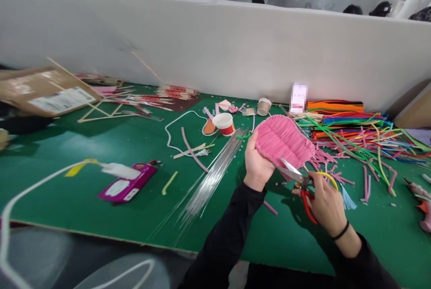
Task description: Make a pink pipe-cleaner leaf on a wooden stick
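Observation:
My left hand point(258, 163) grips a pink, ribbed, rounded piece point(283, 141) by its lower left edge; it looks made of fuzzy pipe cleaners laid side by side. In my right hand point(326, 201) is a pair of scissors point(299, 177) with red and yellow handles. The blades are parted and lie against the lower edge of the pink piece. Whether anything is between the blades, I cannot tell. Pink pipe cleaner offcuts point(332, 163) lie behind and to the right of the scissors. A light blue tassel point(347, 198) rests beside my right hand.
A bundle of thin metal wires point(215, 174) crosses the green table point(134, 221) left of my arms. Farther left are a purple box with a white power strip point(121, 170) and a cardboard box point(43, 91). Colourful pipe cleaners point(357, 123) and a glue gun point(420, 203) are at right.

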Motion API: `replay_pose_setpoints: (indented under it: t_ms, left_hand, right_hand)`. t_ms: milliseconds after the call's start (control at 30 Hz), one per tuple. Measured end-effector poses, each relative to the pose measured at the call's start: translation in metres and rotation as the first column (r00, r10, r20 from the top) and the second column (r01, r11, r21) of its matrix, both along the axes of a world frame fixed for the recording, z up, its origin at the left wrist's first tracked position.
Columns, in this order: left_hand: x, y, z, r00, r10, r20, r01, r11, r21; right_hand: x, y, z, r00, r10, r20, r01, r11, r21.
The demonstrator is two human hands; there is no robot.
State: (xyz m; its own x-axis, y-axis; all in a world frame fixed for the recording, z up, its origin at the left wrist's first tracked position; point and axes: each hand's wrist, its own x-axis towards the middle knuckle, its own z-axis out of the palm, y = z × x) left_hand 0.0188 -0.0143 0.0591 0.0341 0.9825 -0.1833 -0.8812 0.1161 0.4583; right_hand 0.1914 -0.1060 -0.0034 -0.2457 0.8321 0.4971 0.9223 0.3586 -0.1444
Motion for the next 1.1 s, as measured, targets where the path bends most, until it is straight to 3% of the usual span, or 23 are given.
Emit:
replay_pose_setpoints:
  t_ms: [500, 900, 1100]
  left_hand:
    - [0.001, -0.002, 0.0, 0.998, -0.064, 0.014, 0.064, 0.997, -0.049]
    - [-0.002, 0.0, 0.001, 0.985, -0.167, 0.04, 0.171, 0.975, -0.145]
    - [-0.002, 0.001, 0.003, 1.0, 0.0, 0.02, 0.002, 0.995, -0.102]
  right_hand:
    - [-0.004, 0.006, 0.014, 0.98, 0.089, 0.179, -0.077, 0.994, -0.075]
    - [-0.008, 0.002, 0.02, 0.981, 0.168, 0.097, -0.163, 0.985, -0.055]
    - [0.002, -0.001, 0.018, 0.993, 0.087, 0.085, -0.086, 0.996, -0.015]
